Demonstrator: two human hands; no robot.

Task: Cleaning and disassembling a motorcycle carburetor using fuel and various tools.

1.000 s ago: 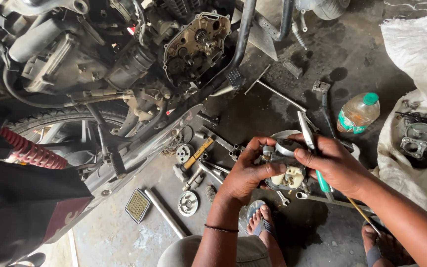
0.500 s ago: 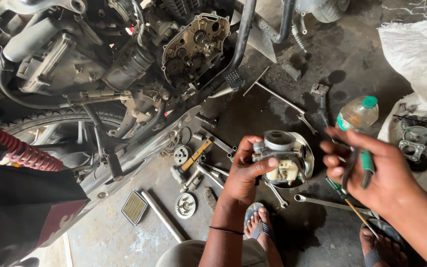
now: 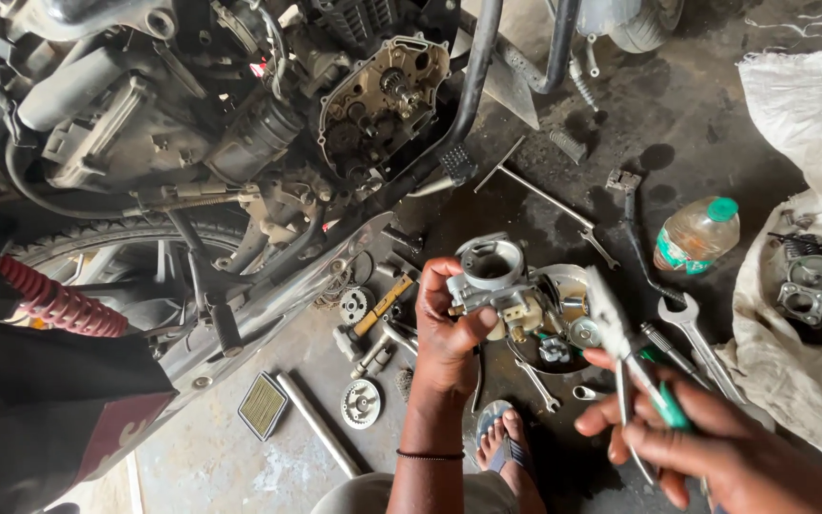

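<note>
A carburettor held up over a cluttered workshop floor, pliers waiting alongside

The metal carburettor (image 3: 495, 281) sits in the left hand (image 3: 449, 333), fingers wrapped tight around its body, lifted above a round metal tray (image 3: 571, 282) of small parts on the oily concrete. Just to its right the right hand (image 3: 692, 443) grips a pair of green-handled pliers (image 3: 632, 366), fingers closed round the handles, nose pointing up towards the carburettor but not touching it. Below the hands a sandalled foot (image 3: 501, 447) shows. Spanners (image 3: 696, 338) lie beside the tray, with a plastic bottle (image 3: 696, 236) of yellowish liquid further right by a white sack (image 3: 811, 124). To the left lie gear wheels (image 3: 362, 402), a steel tube (image 3: 318, 424) and a small square filter (image 3: 264, 405), all under the stripped motorcycle engine (image 3: 382, 105) with its open casing
</note>
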